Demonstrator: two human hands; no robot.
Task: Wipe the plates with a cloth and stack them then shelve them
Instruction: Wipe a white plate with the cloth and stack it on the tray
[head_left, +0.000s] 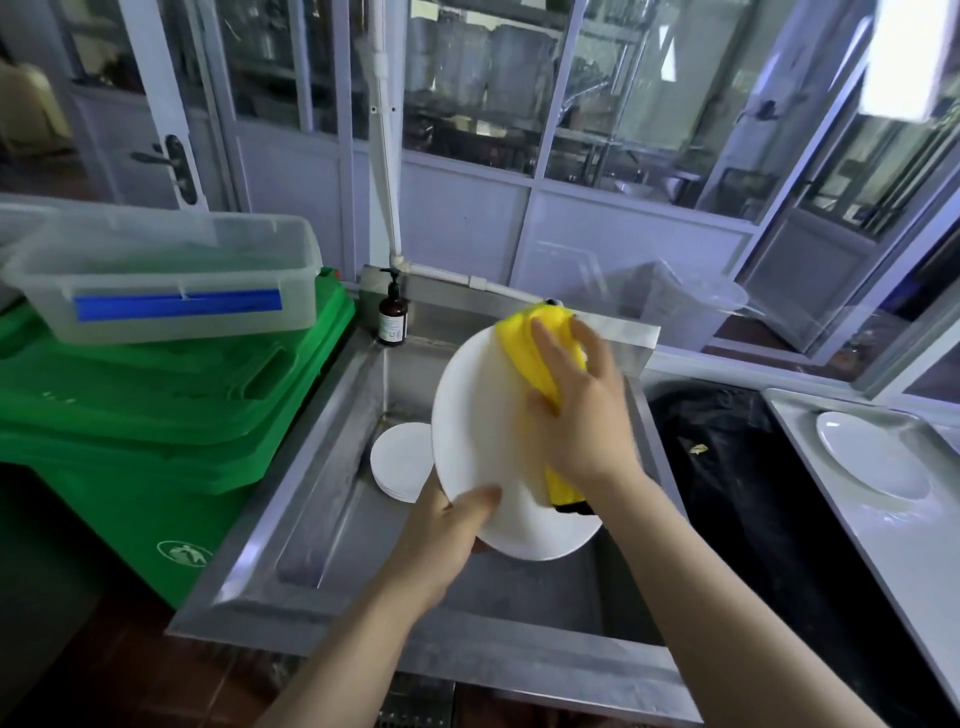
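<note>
A person stands at a stainless steel sink (332, 467), both bare forearms reaching in from the near edge. The left hand (447, 535) grips the near left rim of a large white plate (478, 415), thumb curled over the face and fingers hidden behind it, holding the plate tilted up above the basin. The right hand (576, 415) lies flat against the plate's right side, fingers spread and pressing a folded yellow cloth (524, 348) onto the surface; the cloth sticks out past the fingertips at the far end and below the wrist at the near end, where a dark edge shows.

Down in the basin, just left of the held plate and partly hidden by it, sits a small stack of white plates (397, 460). At the far left corner of the sink stands a brown pump bottle (392, 317). To the left is a green bin (156, 410) with a clear plastic container (161, 275) resting on its lid. Right of the sink is a dark bin lined with a black bag (727, 467), and beyond it, on the tabletop (909, 561) at the far right, another white plate (872, 454) lies flat.
</note>
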